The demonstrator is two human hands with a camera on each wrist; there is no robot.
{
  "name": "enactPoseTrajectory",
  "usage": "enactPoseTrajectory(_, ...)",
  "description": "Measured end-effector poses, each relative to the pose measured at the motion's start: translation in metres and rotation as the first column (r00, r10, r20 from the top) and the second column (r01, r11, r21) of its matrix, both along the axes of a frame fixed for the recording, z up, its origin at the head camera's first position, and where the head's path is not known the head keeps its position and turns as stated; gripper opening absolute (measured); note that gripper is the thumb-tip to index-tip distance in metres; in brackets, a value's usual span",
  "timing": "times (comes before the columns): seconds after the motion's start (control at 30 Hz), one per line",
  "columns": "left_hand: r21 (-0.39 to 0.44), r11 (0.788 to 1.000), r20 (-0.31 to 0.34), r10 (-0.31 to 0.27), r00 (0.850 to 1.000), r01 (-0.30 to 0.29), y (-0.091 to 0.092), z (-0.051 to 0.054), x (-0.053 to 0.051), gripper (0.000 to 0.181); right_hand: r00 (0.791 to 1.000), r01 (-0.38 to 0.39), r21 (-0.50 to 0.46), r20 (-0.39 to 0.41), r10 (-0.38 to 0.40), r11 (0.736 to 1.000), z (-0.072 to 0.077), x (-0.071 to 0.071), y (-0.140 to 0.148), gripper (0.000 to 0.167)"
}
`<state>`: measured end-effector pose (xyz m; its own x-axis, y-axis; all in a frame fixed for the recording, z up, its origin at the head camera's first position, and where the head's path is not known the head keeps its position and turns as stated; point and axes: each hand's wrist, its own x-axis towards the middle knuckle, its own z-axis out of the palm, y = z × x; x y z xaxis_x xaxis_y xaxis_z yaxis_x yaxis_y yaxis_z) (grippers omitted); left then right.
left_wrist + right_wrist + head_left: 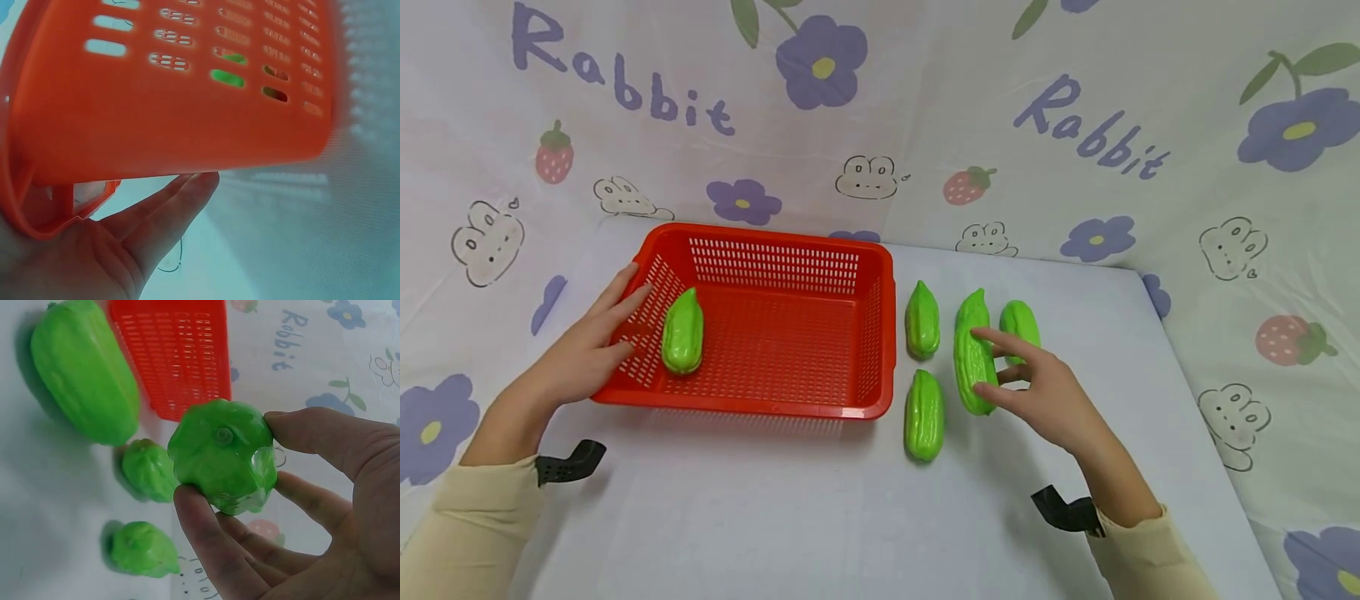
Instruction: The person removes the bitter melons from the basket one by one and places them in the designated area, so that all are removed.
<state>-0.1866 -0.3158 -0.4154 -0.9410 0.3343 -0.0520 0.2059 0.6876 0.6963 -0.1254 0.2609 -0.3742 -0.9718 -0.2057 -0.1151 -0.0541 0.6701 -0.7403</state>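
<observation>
My right hand [1037, 392] grips a bumpy green bitter melon [973, 358] between thumb and fingers, above the table. In the right wrist view its rounded end faces the camera, with the fingertips spaced around it. My left hand [587, 354] rests at the left rim of a red plastic basket [760, 411], fingers spread and fairly straight. Two of those fingers lie along the outside of its wall in the left wrist view. One bitter melon [682, 332] stays inside the basket, near its left wall.
Right of the basket lie two bitter melons, a far one [922, 321] and a near one [924, 417]. Another bitter melon [1019, 329] is partly hidden behind my right hand. The white table [737, 517] meets a printed cloth backdrop [910, 92] behind and at the sides.
</observation>
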Motion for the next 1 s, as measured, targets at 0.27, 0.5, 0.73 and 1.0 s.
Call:
enactPoseTrajectory(0.27, -0.005, 1.000, 0.005, 0.004, 1.000, -0.004, 0.000, 0.000, 0.000, 0.078, 0.999, 0.025, -0.004, 0.029, -0.025, 1.000, -0.012, 0.009, 0.004, 0.070)
enactPoseTrajectory(0.5, -0.003, 1.000, 0.012, 0.009, 1.000, -0.009, 0.000, 0.000, 0.001, 0.078, 0.998, 0.044, -0.017, 0.040, -0.043, 0.999, -0.022, 0.016, 0.008, 0.069)
enactPoseTrajectory(0.73, -0.009, 1.000, -0.004, -0.007, 1.000, 0.007, 0.000, -0.003, 0.001, 0.078, 0.998, 0.061, -0.009, 0.034, -0.060, 0.998, -0.034, 0.026, 0.007, 0.069)
enactPoseTrajectory(1.0, -0.013, 1.000, -0.018, -0.011, 1.000, 0.010, -0.002, -0.007, 0.001, 0.079, 0.997, 0.073, 0.003, 0.029, -0.073, 0.997, -0.046, 0.034, 0.006, 0.068)
